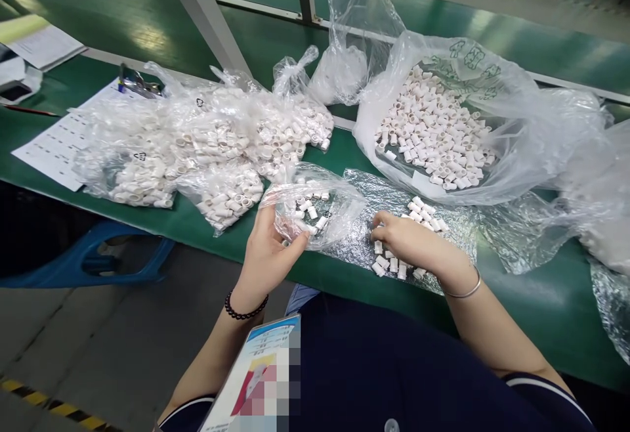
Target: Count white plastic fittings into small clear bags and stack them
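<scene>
My left hand (273, 248) grips the near-left edge of a small clear plastic bag (339, 205), its thumb on the rim. The bag's mouth faces up, and several short white tube fittings (311, 211) lie inside. To the right, my right hand (401, 235) is over a sheet of bubble wrap (361, 186), its fingers curled down among loose white fittings (392, 264). The fingertips are partly hidden, so what they pinch does not show. More fittings (424, 212) lie just beyond that hand.
A large open plastic bag (512, 123) full of white fittings stands at the back right. Filled small bags (211, 136) crowd the left of the green table (522, 307). Behind them are a printed sheet (54, 146) and a metal frame post (201, 12). A blue stool (113, 255) stands below.
</scene>
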### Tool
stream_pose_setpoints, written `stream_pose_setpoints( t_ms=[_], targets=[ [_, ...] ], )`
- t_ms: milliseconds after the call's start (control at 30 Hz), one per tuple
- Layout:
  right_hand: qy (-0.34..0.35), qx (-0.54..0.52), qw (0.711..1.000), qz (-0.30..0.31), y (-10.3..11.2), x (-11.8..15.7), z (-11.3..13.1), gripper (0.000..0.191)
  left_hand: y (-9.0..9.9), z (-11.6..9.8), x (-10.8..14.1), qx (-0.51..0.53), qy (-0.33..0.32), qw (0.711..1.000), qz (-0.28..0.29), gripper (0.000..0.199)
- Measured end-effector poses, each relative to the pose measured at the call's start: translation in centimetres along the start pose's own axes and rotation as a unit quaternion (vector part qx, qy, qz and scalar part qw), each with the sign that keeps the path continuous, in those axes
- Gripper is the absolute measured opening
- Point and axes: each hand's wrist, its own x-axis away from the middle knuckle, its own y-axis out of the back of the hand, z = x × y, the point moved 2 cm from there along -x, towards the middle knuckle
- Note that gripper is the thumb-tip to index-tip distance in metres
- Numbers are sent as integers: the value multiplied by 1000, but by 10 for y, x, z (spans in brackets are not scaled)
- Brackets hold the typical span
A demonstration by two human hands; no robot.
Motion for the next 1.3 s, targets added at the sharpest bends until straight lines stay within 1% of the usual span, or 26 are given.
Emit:
stream_pose_setpoints(
  t_ms=[67,133,233,400,500,567,633,733,800,867,967,1033,1067,1100,1133,1167,1200,1233,1267,1300],
  targets=[
    [-1,17,1000,25,-4,2,8,28,0,-1,0,0,-1,1000,2,42],
    [-8,26,999,43,-8,1,12,21,0,-1,0,-5,0,1000,4,44],
    [-20,36,998,51,-14,-3,12,13,0,-2,0,-13,-7,1000,2,45],
    [-3,40,998,53,-19,-9,9,18,0,-2,0,-7,-18,1000,7,48],
    [-7,45,998,51,-20,-10,9,21,1,-3,1,-8,-14,1000,13,49],
    [-9,46,998,46,-19,-9,9,19,1,-3,2,-16,-15,1000,12,50],
    [-1,45,998,36,-12,-6,10,18,1,-3,2,-23,-19,1000,9,49],
    [41,31,999,-10,8,-2,18,18,0,-3,2,-21,-19,1000,12,50],
    [72,32,995,-55,25,-4,30,18,-3,-4,3,-16,-15,1000,21,52],
    [97,44,989,-102,38,-14,46,18,-5,-5,3,-5,-16,1000,26,55],
    [134,44,973,-182,45,-37,63,17,-8,-9,4,25,-29,999,23,57],
    [155,32,959,-234,44,-46,62,19,-8,-11,4,39,-34,998,24,59],
    [156,22,954,-256,44,-46,55,22,-7,-11,4,43,-31,998,24,61],
    [145,11,952,-271,42,-43,45,24,-6,-11,5,45,-26,998,23,63],
    [117,1,954,-275,41,-38,31,23,-5,-10,4,46,-19,999,21,66],
    [73,-4,960,-269,40,-30,14,22,-4,-9,4,46,-12,999,19,67],
    [9,-1,969,-249,37,-22,-5,22,-3,-8,3,44,-5,999,17,68],
    [-65,16,974,-216,34,-13,-25,24,-3,-7,2,41,0,999,18,68],
    [-133,39,975,-173,31,-5,-43,25,-3,-7,1,39,3,999,20,67],
    [-186,58,972,-131,26,2,-59,25,-4,-7,0,37,5,999,24,67]
  ],
)
